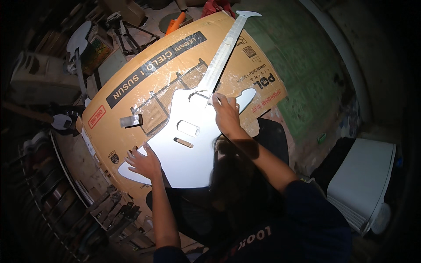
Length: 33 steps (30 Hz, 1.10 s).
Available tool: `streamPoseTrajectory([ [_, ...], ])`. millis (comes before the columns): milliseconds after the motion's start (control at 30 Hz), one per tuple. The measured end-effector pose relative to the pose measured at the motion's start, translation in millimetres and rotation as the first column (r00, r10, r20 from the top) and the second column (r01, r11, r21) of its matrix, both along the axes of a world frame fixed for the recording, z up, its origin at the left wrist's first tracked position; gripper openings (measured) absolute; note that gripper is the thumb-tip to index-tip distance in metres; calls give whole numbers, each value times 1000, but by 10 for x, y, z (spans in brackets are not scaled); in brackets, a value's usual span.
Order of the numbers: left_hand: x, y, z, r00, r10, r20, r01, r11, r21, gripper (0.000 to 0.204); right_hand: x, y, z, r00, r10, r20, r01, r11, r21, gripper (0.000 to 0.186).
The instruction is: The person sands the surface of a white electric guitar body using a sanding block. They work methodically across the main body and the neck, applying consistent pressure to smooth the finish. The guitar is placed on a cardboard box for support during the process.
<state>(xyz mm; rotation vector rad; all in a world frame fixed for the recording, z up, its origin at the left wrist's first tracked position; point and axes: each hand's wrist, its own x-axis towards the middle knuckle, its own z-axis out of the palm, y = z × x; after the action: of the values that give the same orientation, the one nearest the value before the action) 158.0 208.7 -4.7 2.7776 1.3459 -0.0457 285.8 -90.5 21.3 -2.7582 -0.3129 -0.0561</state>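
Note:
A white electric guitar body (184, 162) with cut-out cavities lies on a cardboard sheet (127, 87), with a long pale neck (223, 52) extending toward the upper right from its neck joint. My left hand (142, 162) rests on the body's lower left horn, fingers spread. My right hand (226, 111) has its fingers curled on the body beside the neck joint, near the upper right horn; what lies under its fingertips is partly hidden. A small metal block (130, 121) sits on the cardboard left of the body.
A dark seat (278, 140) supports the cardboard. Behind are an orange tool (174, 23) and assorted parts. A pale guitar body (80, 33) stands at upper left, racked dark instruments (55, 179) at left. A white appliance (357, 179) is at right, beside green floor tiles (307, 74).

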Motion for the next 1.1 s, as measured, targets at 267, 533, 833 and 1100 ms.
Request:
streamPoseTrajectory([
  [267,19,-10,45,1000,7,-4,-7,1000,-16,72,-223,-710,20,1000,6,-30,-9,995,-103,50],
  [533,10,-8,4,1000,8,26,-7,1000,-19,71,-105,-855,13,998,-65,-22,63,995,-80,50],
  [833,-18,51,-68,1000,4,14,-5,1000,27,74,-419,-1065,-205,999,27,45,-24,997,-72,58],
  [1100,-7,8,-31,999,8,53,-8,1000,-6,74,-472,-1041,-307,1000,8,-4,-9,979,-205,61],
])
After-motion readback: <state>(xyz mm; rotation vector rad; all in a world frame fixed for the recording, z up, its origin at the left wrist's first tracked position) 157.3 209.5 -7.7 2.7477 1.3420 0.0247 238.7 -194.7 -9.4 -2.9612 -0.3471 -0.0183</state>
